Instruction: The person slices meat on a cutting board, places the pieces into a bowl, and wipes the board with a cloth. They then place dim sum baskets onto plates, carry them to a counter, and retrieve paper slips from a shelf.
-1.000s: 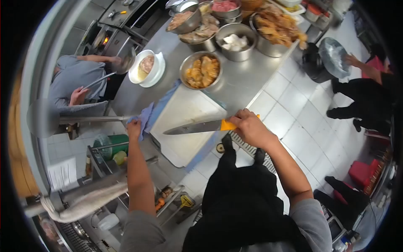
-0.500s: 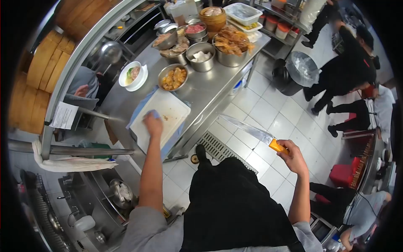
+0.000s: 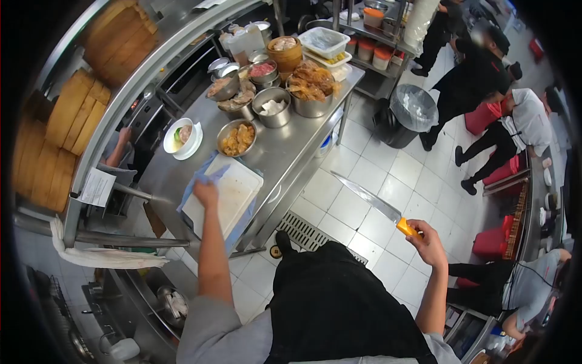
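Observation:
My right hand grips the yellow handle of a large kitchen knife, its blade pointing up and left over the floor, away from the table. At the left edge of a white cutting board, my left hand is closed on a blue cloth; its fingertips are partly hidden. More blue cloth shows beneath the board. Just beyond the board stands a metal bowl of orange-brown meat pieces. A white bowl with food rests on a plate to its left.
Several metal pots and a bamboo steamer crowd the far end of the steel table. A lined trash bin stands on the tiled floor. Co-workers are at the right. A metal rail with a hanging white towel runs at left.
My left hand has moved with the blue cloth from the board's middle to its left edge, and the crumbs there are mostly gone. The knife stays in my right hand, slightly lower.

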Available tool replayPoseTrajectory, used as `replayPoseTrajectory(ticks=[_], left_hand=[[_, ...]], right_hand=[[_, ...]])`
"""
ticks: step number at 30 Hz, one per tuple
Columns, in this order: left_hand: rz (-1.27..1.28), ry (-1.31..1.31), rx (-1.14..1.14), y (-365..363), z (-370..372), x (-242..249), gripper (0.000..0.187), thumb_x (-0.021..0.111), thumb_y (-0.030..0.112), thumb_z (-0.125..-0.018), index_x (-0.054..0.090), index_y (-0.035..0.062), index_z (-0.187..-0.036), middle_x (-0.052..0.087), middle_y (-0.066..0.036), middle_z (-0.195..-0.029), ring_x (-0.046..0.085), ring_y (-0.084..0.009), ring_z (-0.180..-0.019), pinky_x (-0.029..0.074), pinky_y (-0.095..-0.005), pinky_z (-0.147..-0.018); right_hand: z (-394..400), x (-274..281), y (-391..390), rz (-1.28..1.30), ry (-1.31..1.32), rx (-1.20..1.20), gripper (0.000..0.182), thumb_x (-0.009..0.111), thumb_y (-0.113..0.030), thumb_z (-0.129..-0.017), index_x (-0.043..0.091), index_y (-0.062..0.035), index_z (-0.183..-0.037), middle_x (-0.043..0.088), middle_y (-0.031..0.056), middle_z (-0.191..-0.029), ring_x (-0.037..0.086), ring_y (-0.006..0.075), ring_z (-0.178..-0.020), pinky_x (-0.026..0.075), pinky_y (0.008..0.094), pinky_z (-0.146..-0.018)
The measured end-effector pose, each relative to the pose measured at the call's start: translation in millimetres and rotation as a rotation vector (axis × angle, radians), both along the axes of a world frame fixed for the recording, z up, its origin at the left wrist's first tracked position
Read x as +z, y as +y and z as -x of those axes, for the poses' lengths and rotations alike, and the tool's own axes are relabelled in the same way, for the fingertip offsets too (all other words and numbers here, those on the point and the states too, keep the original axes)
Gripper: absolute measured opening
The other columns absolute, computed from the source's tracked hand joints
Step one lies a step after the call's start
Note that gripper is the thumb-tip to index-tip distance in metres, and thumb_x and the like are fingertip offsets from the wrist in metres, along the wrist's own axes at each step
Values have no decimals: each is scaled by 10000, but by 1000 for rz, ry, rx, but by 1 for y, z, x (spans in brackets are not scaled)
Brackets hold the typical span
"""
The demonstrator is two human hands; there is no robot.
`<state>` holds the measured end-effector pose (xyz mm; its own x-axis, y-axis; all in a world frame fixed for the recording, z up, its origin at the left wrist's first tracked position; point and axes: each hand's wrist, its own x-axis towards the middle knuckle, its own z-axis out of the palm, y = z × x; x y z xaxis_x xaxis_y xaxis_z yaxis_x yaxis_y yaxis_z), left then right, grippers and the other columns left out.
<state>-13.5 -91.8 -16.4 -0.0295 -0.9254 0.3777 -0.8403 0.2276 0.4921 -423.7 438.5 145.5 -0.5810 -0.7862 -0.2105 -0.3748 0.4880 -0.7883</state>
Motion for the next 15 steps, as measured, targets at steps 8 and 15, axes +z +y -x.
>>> replayPoseTrajectory(ticks=[8, 15], left_hand=[[44, 0, -888, 94, 148, 24, 329, 631, 47, -752, 632, 15, -1080, 584, -168, -1086, 527, -378, -1060, 438, -471, -957], [44, -423, -616, 48, 196, -7, 625, 635, 306, -891, 428, 28, -1411, 355, -306, -1446, 308, -472, -1364, 229, -597, -1122]], right_hand=[[-11, 16, -14, -18, -72, -68, 372, 674, 17, -830, 596, 25, -1193, 640, 106, -1172, 587, 192, -1013, 496, 326, -901], [-33, -3, 7, -12, -100, -142, 366, 679, 0, -836, 600, 31, -1192, 641, 107, -1142, 580, 169, -1017, 493, 311, -878]])
